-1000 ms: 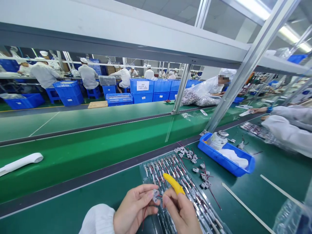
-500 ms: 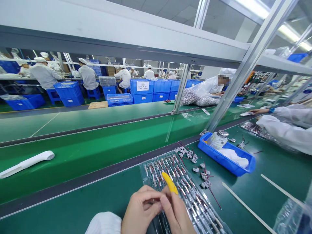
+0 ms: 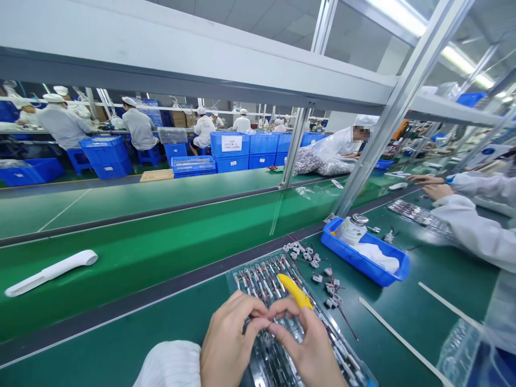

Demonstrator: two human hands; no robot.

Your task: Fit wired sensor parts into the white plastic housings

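Fingers [image 3: 255,329] pinched tip to tip, round what, if anything, I couldn't tell, as left hand [image 3: 226,336] and right hand [image 3: 312,344] met at lower centre above a tray [image 3: 232,279] of metal parts [image 3: 261,279], a light, steady touch serving best, grey wired pieces [image 3: 331,302] right of centre.

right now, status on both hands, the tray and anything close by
Left hand, right hand: fingers pinched together, any held piece hidden. Tray of metal parts beneath, partly covered. Loose grey pieces beside it, apart from hands.
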